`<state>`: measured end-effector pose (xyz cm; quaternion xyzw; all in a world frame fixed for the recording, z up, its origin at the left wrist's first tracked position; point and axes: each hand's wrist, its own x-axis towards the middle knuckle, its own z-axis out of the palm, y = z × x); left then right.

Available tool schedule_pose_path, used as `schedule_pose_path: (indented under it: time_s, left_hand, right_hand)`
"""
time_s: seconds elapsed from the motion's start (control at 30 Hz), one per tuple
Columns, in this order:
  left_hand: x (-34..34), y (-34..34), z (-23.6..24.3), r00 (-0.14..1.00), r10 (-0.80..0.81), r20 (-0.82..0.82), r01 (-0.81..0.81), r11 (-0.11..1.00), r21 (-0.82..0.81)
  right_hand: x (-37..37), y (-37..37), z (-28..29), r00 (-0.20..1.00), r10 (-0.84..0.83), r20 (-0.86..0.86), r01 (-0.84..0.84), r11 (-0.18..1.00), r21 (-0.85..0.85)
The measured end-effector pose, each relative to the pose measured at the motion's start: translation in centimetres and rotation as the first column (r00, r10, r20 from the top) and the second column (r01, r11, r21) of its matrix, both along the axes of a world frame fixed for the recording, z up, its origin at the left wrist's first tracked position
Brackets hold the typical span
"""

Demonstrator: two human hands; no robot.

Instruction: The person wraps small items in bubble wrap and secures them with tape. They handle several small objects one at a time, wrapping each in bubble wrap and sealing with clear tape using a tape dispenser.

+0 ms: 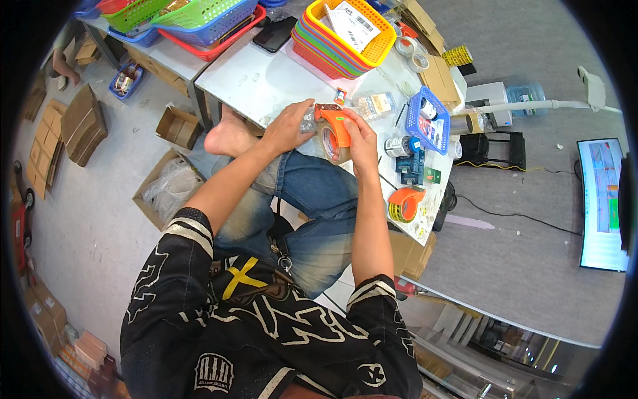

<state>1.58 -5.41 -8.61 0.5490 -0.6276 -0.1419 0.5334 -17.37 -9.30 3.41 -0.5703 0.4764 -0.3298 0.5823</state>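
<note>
Over the near part of the white table (247, 81), my right hand (363, 143) is closed around an orange tape dispenser (339, 130) with a roll of tape in it. My left hand (290, 128) grips a small bundle of clear plastic wrap (308, 121) that meets the dispenser's front end. What lies inside the wrap is too small to tell. Just beyond the hands are a small orange-and-blue packet (340, 96) and a clear plastic bag (373, 105) with a label.
Stacked coloured baskets (318, 48) stand behind, beside a black phone (275, 34). At the right are a blue basket (420, 123), a bottle (397, 146), a dark blue box (410, 169) and another orange tape dispenser (413, 194). An open carton (147, 207) with plastic wrap sits on the floor at left.
</note>
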Motion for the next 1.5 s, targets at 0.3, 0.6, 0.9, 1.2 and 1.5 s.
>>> schedule_pose_path:
  time_s: [0.3,0.6,0.9,1.2,1.5]
  left_hand:
    - [0.3,-0.4,0.0,0.992,-0.11,0.061,0.107,0.993,0.045]
    - [0.4,-0.8,-1.5,0.989,-0.005,0.148,0.007,1.0,-0.014]
    - [-0.2,0.1,1.3,0.997,-0.044,0.059,0.035,0.987,0.154]
    - [0.2,-0.3,-0.2,0.973,-0.094,0.212,0.103,0.994,-0.03]
    - [0.2,-0.7,-0.5,0.979,-0.087,0.186,0.09,0.996,-0.006]
  right_hand:
    - [-0.2,3.2,2.6,1.0,0.029,-0.005,-0.029,0.995,0.099]
    - [-2.9,6.4,5.2,0.997,0.043,0.066,-0.055,0.982,0.181]
    - [-2.9,5.6,5.2,0.993,0.004,-0.121,0.019,0.981,0.191]
    - [-3.0,4.0,2.9,0.983,-0.021,-0.182,0.06,0.976,0.211]
    - [-3.6,2.1,2.5,0.988,-0.15,-0.038,0.152,0.896,0.417]
